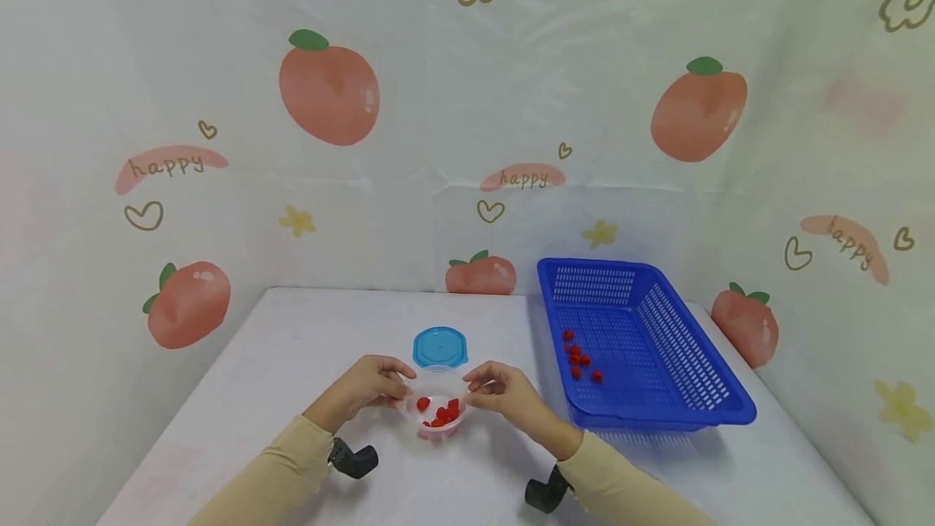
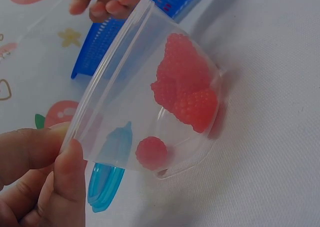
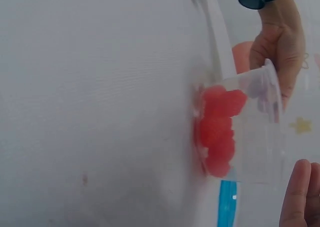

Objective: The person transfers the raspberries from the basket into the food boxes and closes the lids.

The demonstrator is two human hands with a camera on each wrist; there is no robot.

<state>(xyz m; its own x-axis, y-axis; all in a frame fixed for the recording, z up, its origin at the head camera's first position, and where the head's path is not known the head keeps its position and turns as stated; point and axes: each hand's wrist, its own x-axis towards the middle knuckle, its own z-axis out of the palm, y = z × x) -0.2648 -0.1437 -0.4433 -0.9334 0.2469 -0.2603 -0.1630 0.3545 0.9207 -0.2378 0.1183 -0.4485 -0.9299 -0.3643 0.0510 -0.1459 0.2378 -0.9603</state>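
A clear plastic tub [image 1: 438, 384] stands on the white table with several red raspberries [image 2: 187, 82] in its bottom. My left hand [image 1: 370, 386] pinches the tub's rim at its left side, thumb and fingers on either side of the wall in the left wrist view. On the opposite side is my right hand [image 1: 506, 396], its fingers [image 3: 298, 192] a little apart from the rim and holding nothing. Just behind the tub lies a blue lid [image 1: 440, 347], flat on the table.
To the right sits a large blue plastic basket [image 1: 701, 331] with slotted walls. Several more raspberries [image 1: 575, 360] lie along its left side. A fruit-printed cloth [image 1: 409, 209] hangs behind the table.
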